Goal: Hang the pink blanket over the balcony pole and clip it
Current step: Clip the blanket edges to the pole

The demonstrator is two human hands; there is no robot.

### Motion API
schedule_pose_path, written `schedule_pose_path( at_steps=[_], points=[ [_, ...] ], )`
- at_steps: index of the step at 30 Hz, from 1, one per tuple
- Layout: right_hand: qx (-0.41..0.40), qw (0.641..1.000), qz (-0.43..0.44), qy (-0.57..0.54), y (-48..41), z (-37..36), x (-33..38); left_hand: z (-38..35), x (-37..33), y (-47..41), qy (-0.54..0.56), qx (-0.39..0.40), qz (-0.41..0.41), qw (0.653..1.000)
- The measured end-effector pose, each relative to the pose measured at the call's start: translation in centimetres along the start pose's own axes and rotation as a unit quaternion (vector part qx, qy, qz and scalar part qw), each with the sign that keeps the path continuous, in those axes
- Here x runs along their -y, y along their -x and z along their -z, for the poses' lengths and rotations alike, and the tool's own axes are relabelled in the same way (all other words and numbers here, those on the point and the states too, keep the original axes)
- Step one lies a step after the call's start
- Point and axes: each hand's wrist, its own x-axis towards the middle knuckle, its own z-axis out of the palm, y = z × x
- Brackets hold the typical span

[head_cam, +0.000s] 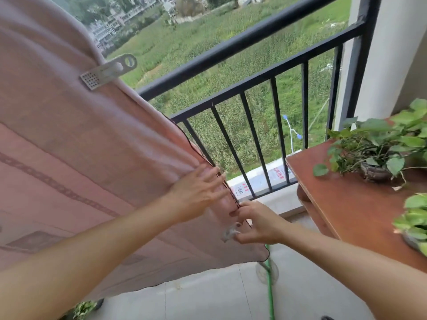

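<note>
A person stood on a balcony, seen from their own head, looking down at both bare arms reaching forward. A large pink blanket filled the left half of the view, draped from high up at the far left and hanging down toward the floor. The pole it hung over was hidden under the cloth. A grey clip already pinched the blanket near its upper right edge, up by the black balcony railing, which ran from the blanket off to the far right.

The left hand lay flat against the blanket's right edge with fingers spread open, pressing or smoothing the cloth rather than gripping it. Just below and to the right, the right hand had its fingers curled shut, pinching the dark-stitched hem while holding a second clip, small and pale, against the fabric. Whether that clip had yet bitten onto the cloth could not be told.

To the right, a reddish wooden table carried leafy potted plants. A green hose ran across the pale floor near the blanket's lower corner. Beyond the railing lay green fields and distant buildings.

The task looked well advanced: the blanket was hung and one clip was on. What seemed to remain was fastening the second clip at the lower right edge.
</note>
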Motion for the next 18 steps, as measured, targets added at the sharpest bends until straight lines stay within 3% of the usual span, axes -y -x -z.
schedule_pose_path(
  at_steps=[3,5,8,13,18],
  points=[
    [-0.008,0.999,-0.023,-0.044,0.5,-0.7,0.1,-0.1,-1.2,-2.3,-0.030,0.060,0.007,0.998],
    [-0.016,0.996,-0.045,-0.081,0.6,-1.0,0.3,-0.5,-1.4,-3.3,0.013,0.070,0.020,0.997],
    [-0.112,0.986,-0.084,-0.087,1.2,-0.8,-0.3,-0.9,-1.1,-3.9,0.091,0.060,0.034,0.993],
    [-0.250,0.961,-0.111,0.041,1.8,-0.1,-1.0,-0.2,-0.8,-4.2,0.159,0.090,0.042,0.982],
    [-0.265,0.951,-0.078,0.137,1.2,-0.5,-1.9,0.1,-0.9,-4.5,0.156,0.071,0.037,0.984]
  ],
)
